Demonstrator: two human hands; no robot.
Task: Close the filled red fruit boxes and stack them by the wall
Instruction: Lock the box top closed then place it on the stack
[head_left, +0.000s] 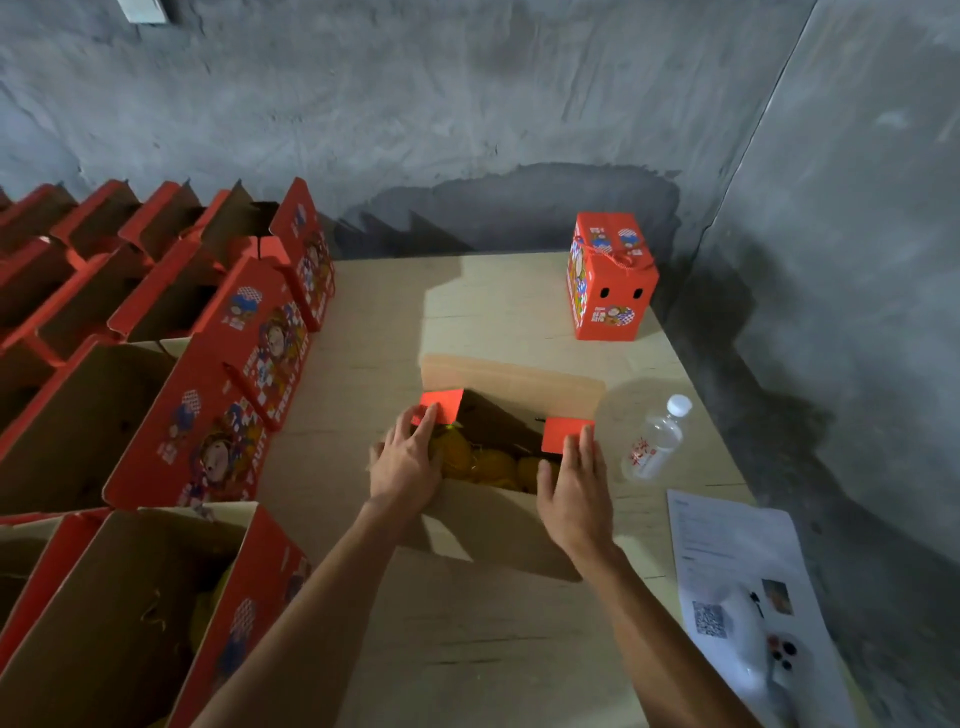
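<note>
Both hands, left hand and right hand, flat-fingered, press the open box's side flaps; fold both fully inward before the long flaps.

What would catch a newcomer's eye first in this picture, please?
Probably the open box of yellow fruit at the centre of the table, with the left hand and right hand pressing its red side flaps inward. Next, the single closed red box near the corner wall, and the rows of open red boxes on the left.
</note>
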